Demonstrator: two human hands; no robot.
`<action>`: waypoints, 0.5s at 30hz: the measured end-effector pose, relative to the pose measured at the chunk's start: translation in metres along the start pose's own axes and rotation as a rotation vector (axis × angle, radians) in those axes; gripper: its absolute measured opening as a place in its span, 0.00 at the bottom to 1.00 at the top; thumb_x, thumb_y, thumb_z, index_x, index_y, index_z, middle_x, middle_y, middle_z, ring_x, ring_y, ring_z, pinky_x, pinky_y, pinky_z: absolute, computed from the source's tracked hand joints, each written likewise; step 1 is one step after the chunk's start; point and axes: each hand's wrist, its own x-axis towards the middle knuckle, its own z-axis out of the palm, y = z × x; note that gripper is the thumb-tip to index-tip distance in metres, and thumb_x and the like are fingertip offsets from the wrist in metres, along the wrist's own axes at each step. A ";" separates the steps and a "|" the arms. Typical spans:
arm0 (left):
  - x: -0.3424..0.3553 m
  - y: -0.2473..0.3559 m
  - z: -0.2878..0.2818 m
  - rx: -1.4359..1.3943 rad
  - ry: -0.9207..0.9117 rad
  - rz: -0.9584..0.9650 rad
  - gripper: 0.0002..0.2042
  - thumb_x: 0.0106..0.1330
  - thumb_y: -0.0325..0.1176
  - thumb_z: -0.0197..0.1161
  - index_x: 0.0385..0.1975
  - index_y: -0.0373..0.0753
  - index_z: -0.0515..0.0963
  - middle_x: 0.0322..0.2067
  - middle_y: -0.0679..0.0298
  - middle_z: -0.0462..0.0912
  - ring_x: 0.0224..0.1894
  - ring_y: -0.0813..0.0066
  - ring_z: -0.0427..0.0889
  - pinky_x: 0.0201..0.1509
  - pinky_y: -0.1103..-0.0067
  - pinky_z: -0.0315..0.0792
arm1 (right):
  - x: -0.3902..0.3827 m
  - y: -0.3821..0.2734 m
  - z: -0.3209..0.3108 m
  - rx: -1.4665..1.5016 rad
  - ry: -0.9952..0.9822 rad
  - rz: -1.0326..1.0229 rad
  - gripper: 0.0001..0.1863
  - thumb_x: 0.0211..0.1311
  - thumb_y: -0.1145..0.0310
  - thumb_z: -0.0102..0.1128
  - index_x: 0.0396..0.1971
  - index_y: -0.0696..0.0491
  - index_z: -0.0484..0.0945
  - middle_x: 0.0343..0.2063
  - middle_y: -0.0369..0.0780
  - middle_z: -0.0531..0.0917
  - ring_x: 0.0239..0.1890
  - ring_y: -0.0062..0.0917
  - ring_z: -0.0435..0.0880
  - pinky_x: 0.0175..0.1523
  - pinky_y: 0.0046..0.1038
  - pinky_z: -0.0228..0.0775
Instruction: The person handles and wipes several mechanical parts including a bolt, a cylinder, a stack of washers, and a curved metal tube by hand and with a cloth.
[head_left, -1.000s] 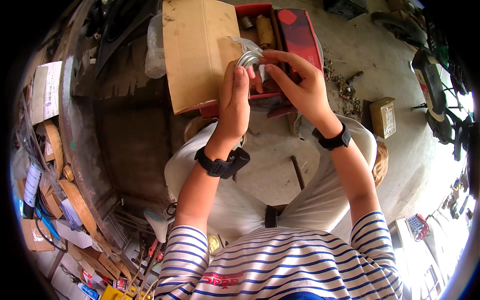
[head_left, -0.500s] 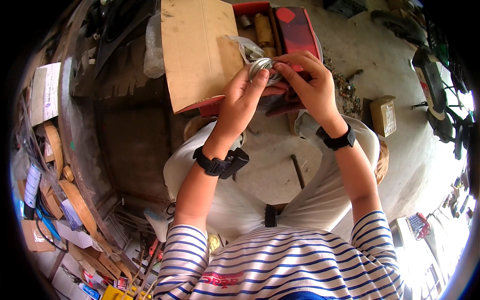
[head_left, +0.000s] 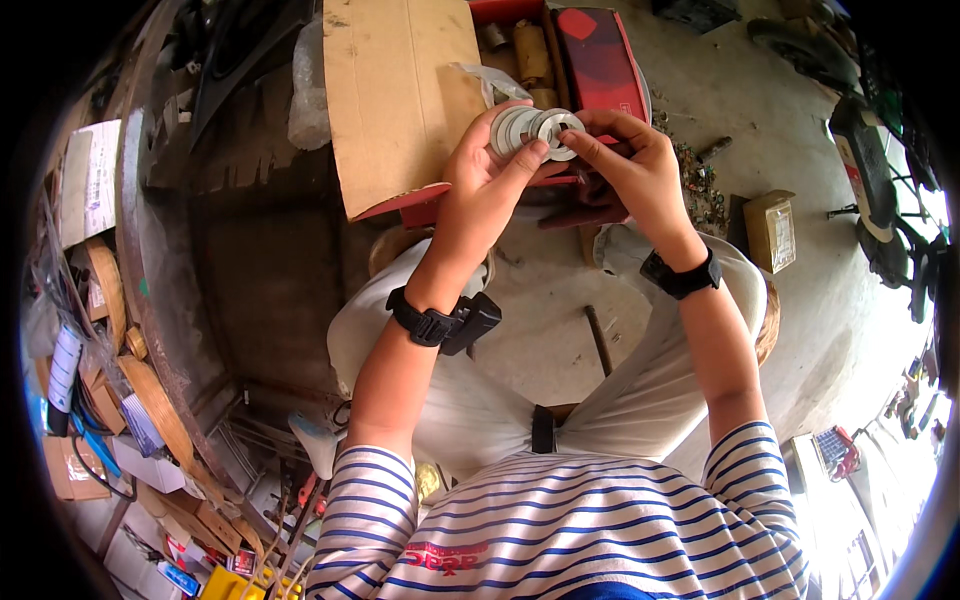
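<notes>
In the head view I hold a set of overlapping silver metal discs (head_left: 507, 128), like flat rings, over an open red box. My left hand (head_left: 480, 180) grips them from the left, thumb on their lower part. My right hand (head_left: 640, 170) has fingers closed on the smaller ringed disc (head_left: 558, 125) at the right end, thumb on its face. Just beyond the discs lie a crumpled clear plastic bag (head_left: 485, 78) and yellowish cylindrical parts (head_left: 532, 55) in the box. Its brown cardboard flap (head_left: 400, 90) spreads out to the left of my hands.
A red box lid (head_left: 590, 55) sits right of the open box. A small carton (head_left: 770, 230) and scattered small parts lie on the floor (head_left: 800, 320) to the right, near black two-wheelers (head_left: 865, 180). Cardboard, cables and clutter (head_left: 125, 390) crowd the left side by a metal edge.
Both hands have moved to the right. The discs are turned more face up and fanned sideways, so the smaller one at the right shows clearly.
</notes>
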 end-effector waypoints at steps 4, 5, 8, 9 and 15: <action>-0.001 0.013 0.003 -0.222 -0.019 -0.144 0.18 0.70 0.29 0.51 0.57 0.31 0.64 0.50 0.58 0.75 0.52 0.70 0.76 0.59 0.68 0.73 | 0.002 0.002 -0.004 0.134 0.028 0.084 0.16 0.58 0.63 0.66 0.41 0.59 0.79 0.26 0.34 0.82 0.19 0.10 0.76 0.21 0.15 0.67; -0.001 0.013 0.003 -0.221 -0.017 -0.143 0.18 0.70 0.29 0.51 0.57 0.31 0.64 0.50 0.58 0.75 0.52 0.70 0.76 0.59 0.68 0.73 | 0.002 0.002 -0.004 0.171 0.028 0.095 0.16 0.58 0.63 0.65 0.41 0.58 0.80 0.26 0.34 0.82 0.20 0.10 0.76 0.21 0.15 0.67; -0.001 0.009 0.003 -0.233 -0.020 -0.103 0.17 0.71 0.29 0.49 0.58 0.31 0.64 0.50 0.57 0.74 0.52 0.69 0.76 0.60 0.66 0.72 | 0.005 0.005 -0.002 0.181 0.067 0.003 0.16 0.59 0.62 0.64 0.41 0.58 0.80 0.26 0.34 0.82 0.19 0.10 0.75 0.22 0.15 0.68; -0.001 0.007 0.002 -0.204 -0.037 -0.096 0.17 0.71 0.29 0.49 0.57 0.31 0.64 0.50 0.57 0.75 0.52 0.70 0.76 0.60 0.66 0.72 | 0.005 0.006 -0.002 0.180 0.067 0.003 0.16 0.59 0.62 0.64 0.41 0.58 0.80 0.26 0.34 0.82 0.19 0.10 0.75 0.22 0.15 0.68; -0.001 0.004 0.000 -0.171 -0.026 -0.073 0.17 0.70 0.27 0.51 0.56 0.31 0.64 0.48 0.58 0.76 0.51 0.70 0.76 0.59 0.66 0.73 | 0.004 0.003 -0.006 0.211 0.004 0.071 0.15 0.60 0.62 0.64 0.41 0.57 0.80 0.25 0.33 0.82 0.19 0.09 0.74 0.25 0.13 0.68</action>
